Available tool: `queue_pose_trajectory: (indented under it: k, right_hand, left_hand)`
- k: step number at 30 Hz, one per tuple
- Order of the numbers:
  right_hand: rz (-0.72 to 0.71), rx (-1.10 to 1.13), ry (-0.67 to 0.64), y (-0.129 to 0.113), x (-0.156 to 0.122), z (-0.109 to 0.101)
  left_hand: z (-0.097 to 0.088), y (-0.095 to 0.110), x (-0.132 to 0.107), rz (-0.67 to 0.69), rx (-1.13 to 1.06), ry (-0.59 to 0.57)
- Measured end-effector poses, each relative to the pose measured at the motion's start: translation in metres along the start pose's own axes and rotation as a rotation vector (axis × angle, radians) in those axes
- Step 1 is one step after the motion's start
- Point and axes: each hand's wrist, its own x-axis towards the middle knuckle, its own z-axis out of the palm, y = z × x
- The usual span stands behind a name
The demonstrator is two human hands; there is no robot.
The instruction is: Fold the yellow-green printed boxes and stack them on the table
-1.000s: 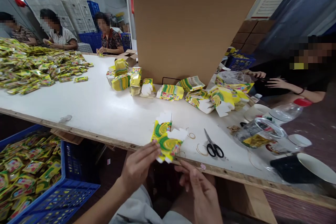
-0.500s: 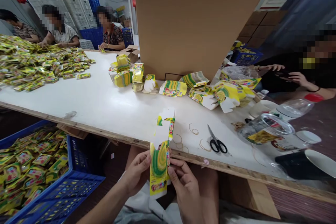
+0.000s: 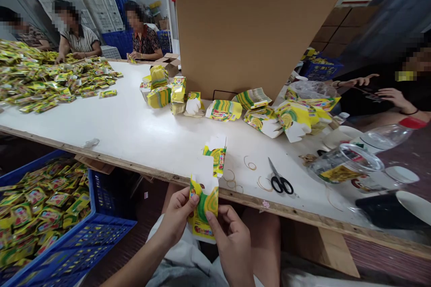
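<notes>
Between my two hands is a yellow and green crayon box, held upright over my lap with its white top flaps raised. My left hand pinches its left edge between thumb and fingers. On the other side my right hand grips the right edge, its thumb pressed on the printed front. Just beyond, at the table's front edge, a second carton lies on the white table. Whether anything is inside the held box is hidden.
Scissors and several rubber bands lie right of centre. Flat carton stacks line a cardboard panel. A blue crate of small packets stands at lower left. Jars and a dark cup crowd the right. Co-workers sit around.
The held box has turned so its front shows wider, and its flaps stand up. My right thumb has moved onto its front. The view has shifted slightly.
</notes>
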Motion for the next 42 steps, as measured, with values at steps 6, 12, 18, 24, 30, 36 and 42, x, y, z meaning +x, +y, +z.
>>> queue_pose_trajectory:
  k: [6, 12, 18, 24, 30, 36, 42]
  right_hand:
    - [-0.074, -0.020, 0.059, 0.002, 0.004, 0.000]
    - [-0.140, 0.023, -0.140, -0.006, 0.006, -0.014]
    - [-0.147, -0.064, -0.231, -0.021, 0.009, -0.025]
    - [-0.200, -0.127, -0.219, -0.026, 0.013, -0.026]
    - [-0.304, -0.113, -0.003, -0.024, 0.015, -0.028]
    - [-0.080, -0.131, -0.181, -0.025, 0.014, -0.026]
    - [-0.084, -0.369, -0.146, -0.019, 0.016, -0.022]
  left_hand:
    - [-0.003, 0.002, -0.009, 0.135, 0.228, -0.014]
    - [-0.019, 0.019, -0.016, 0.028, 0.241, -0.221]
    - [-0.021, 0.021, -0.018, -0.083, 0.078, -0.368]
    - [-0.024, 0.021, -0.019, -0.173, 0.067, -0.427]
    - [-0.026, 0.018, -0.015, -0.105, 0.153, -0.329]
    - [-0.019, 0.017, -0.016, -0.036, 0.234, -0.287]
    - [-0.019, 0.022, -0.021, -0.067, 0.202, -0.333]
